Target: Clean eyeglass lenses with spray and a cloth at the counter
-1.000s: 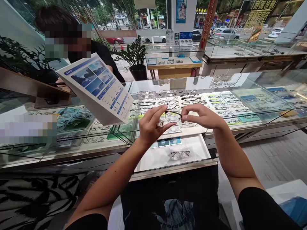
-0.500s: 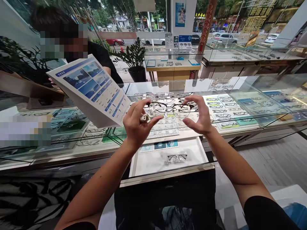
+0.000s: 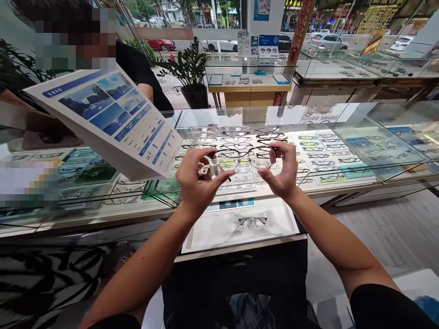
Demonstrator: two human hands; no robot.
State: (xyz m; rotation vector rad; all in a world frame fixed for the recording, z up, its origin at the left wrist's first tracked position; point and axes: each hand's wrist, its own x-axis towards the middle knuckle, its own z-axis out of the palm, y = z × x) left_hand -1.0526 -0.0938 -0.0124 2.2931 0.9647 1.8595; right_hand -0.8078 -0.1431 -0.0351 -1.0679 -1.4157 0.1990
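A pair of eyeglasses [image 3: 228,160] with thin rims and dark upper corners is held up over the glass counter, its lenses side by side. My left hand [image 3: 196,180] grips the frame at its left corner, the thumb stretched out below the lens. Tucked into the same hand is a crumpled pale cloth [image 3: 205,172]. At the other corner, my right hand [image 3: 281,176] holds the frame with its index finger on top, and a fingertip shows behind the right lens. Below, a second pair of glasses [image 3: 253,222] in clear wrapping lies in a pulled-out white drawer [image 3: 212,235].
A glass display counter [image 3: 343,180] with rows of frames runs across in front of me. On it, to the left, stands a folded printed card [image 3: 113,123], with a person [image 3: 137,68] behind. A potted plant [image 3: 194,91] and further display cases [image 3: 252,93] are beyond.
My right hand has closed in on the right corner of the glasses, which have turned slightly. The view has shifted, so the printed card appears larger and further left.
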